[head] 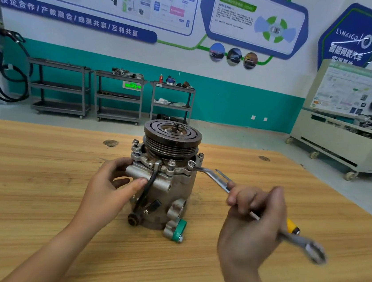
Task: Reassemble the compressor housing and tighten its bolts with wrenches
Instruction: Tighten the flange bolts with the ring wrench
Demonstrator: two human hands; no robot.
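Note:
A metal compressor (163, 184) stands upright on the wooden table (38, 170), its dark grooved pulley (172, 137) on top. Several bolts (171, 162) stick up around the housing's upper flange. My left hand (110, 183) holds the housing's left side, thumb on a silver tube across the front. My right hand (253, 215) grips a silver wrench (213, 176) whose ring end sits on a bolt (191, 164) at the flange's right. A second wrench (307, 245) and a yellow-handled tool (292, 226) stick out of the same hand to the right.
A black cable (146, 192) runs down the compressor's front, and a green cap (179, 230) covers a port at its base. Grey shelf carts (118, 96) stand along the far teal wall. A training bench on castors (343, 135) is at the right.

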